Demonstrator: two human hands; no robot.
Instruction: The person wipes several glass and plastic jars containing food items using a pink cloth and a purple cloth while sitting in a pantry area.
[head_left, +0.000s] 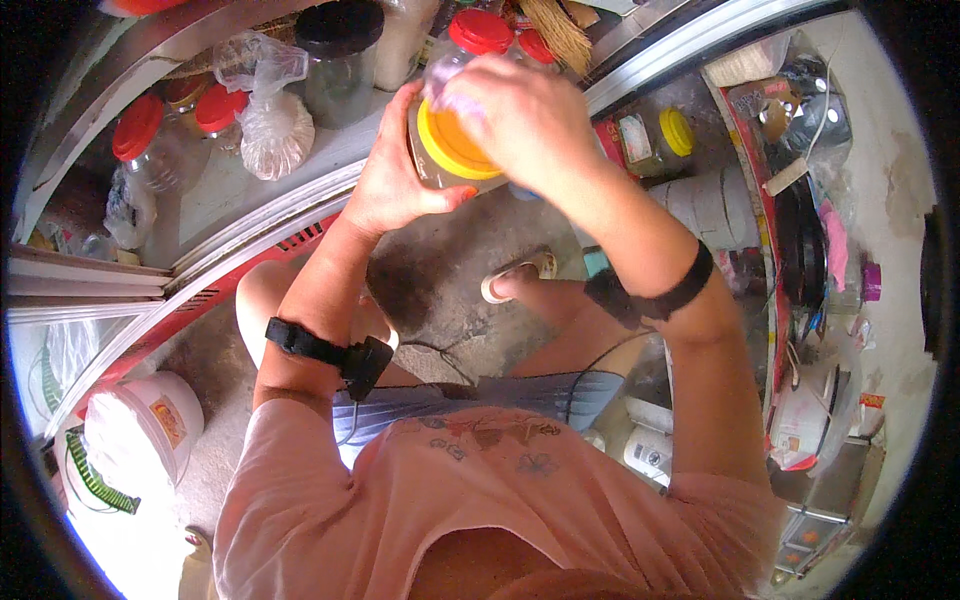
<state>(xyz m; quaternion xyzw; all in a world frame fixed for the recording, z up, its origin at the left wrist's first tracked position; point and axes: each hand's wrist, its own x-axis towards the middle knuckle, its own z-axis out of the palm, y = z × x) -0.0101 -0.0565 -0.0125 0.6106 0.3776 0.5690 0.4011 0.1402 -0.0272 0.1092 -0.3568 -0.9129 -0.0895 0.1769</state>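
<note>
A plastic jar with a yellow screw lid (450, 150) is tilted in front of me, its lid facing up towards the camera. My left hand (394, 169) grips the jar's side, thumb along the near edge and fingers round the far side. Over the lid is my right hand (525, 112), blurred, with a crumpled pale purple cloth (456, 88) bunched under its fingers. The cloth touches the lid and its far rim. Part of the lid and most of the jar's body are hidden by my hands.
Beyond the white sliding-door track (262, 210), a shelf holds a red-lidded jar (139, 131), a knotted plastic bag (277, 135) and a black-lidded jar (337, 67). Another yellow-lidded jar (660, 139) lies at right. A white bucket (169, 416) stands at lower left.
</note>
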